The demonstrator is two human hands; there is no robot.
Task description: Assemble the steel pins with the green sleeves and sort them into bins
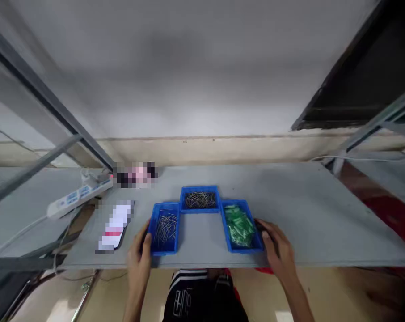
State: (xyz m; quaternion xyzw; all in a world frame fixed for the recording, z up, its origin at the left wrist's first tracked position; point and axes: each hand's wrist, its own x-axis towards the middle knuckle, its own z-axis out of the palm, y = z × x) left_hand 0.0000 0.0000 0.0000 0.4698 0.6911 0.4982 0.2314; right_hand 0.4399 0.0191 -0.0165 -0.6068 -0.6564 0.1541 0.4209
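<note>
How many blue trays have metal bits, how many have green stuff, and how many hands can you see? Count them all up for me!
Blue trays with thin metal pieces: 2
Blue tray with green things: 1
Hands: 2
Total: 5

Your single view looks forward and down from your head. It faces the wall (196,107), with the table (202,241) near below
</note>
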